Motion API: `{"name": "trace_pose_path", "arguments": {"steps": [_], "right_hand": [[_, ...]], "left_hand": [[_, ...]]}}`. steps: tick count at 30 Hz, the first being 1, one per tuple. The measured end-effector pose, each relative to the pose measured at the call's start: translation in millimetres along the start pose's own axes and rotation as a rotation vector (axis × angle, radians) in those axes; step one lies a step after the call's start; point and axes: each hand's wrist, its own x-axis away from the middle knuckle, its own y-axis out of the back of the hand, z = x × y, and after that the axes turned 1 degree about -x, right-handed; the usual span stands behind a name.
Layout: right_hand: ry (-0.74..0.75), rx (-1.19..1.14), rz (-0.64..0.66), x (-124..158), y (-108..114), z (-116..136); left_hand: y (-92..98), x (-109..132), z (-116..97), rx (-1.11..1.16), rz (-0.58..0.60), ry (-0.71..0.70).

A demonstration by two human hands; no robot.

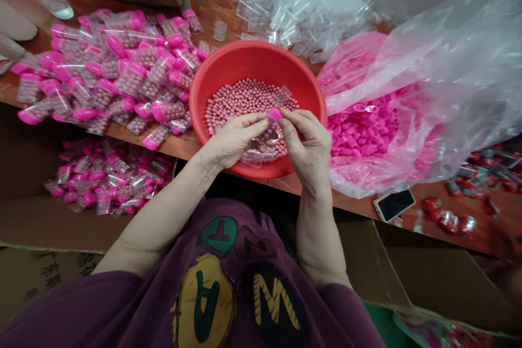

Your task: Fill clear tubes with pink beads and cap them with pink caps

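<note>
A red plastic basin (199, 87) stands in front of me, its floor covered with small pink balls (240, 95). Over its near side, my left hand (238, 138) holds a small clear container (269, 133) that seems to have pink balls inside. My right hand (308, 138) pinches the bright pink cap (275, 114) at the container's top. Whether the cap is fully seated I cannot tell. Another clear container (281, 95) lies on the balls behind my fingers. Part of the held container is hidden by my left fingers.
Filled, pink-capped containers (134, 68) are heaped on the left, with more in a cardboard box (32, 223) below. Empty clear containers (285, 0) lie behind the basin. A plastic bag (420, 119) of pink caps (362, 128) stands right, near a phone (395, 205) and red-wrapped items (448, 220).
</note>
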Motion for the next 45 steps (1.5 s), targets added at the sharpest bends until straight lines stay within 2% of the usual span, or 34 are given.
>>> {"name": "trace_pose_path", "arguments": {"steps": [8,15,19,21,23,27,29,34,38,41,45], "right_hand": [[0.021,0.036,0.095,2.6,9.7,1.9],[0.079,0.145,0.19,7.5,12.4,6.6],[0.036,0.083,0.312,3.7,27.4,5.9],[0.02,0.045,0.333,2.8,31.0,3.2],[-0.031,0.004,0.268,3.9,27.1,-1.5],[-0.16,-0.139,0.036,8.9,6.2,-10.1],[-0.136,-0.09,0.051,11.4,-0.3,-9.1],[0.015,0.215,0.225,19.5,-5.7,-0.2],[-0.026,0.419,0.198,24.8,-23.1,-2.5],[-0.012,0.415,0.163,24.3,-33.2,-7.7],[0.058,0.435,0.139,20.6,-33.4,-13.6]], "left_hand": [[-6.3,2.6,-1.4,-0.024,-0.046,0.003],[-11.1,2.5,1.3,-0.192,-0.142,-0.058],[-11.4,2.2,1.4,-0.306,-0.106,-0.12],[-10.9,2.4,0.0,-0.31,-0.076,-0.128],[-10.1,2.8,-1.1,-0.281,-0.073,-0.127],[-8.3,2.8,-0.4,-0.254,-0.105,-0.153],[-7.6,2.4,0.9,-0.259,-0.126,-0.171],[-9.0,0.6,3.0,-0.227,-0.179,-0.159],[-14.3,0.0,2.5,-0.203,-0.231,-0.124],[-18.0,0.5,0.6,-0.22,-0.243,-0.1],[-17.8,1.0,-1.8,-0.236,-0.24,-0.103]]}}
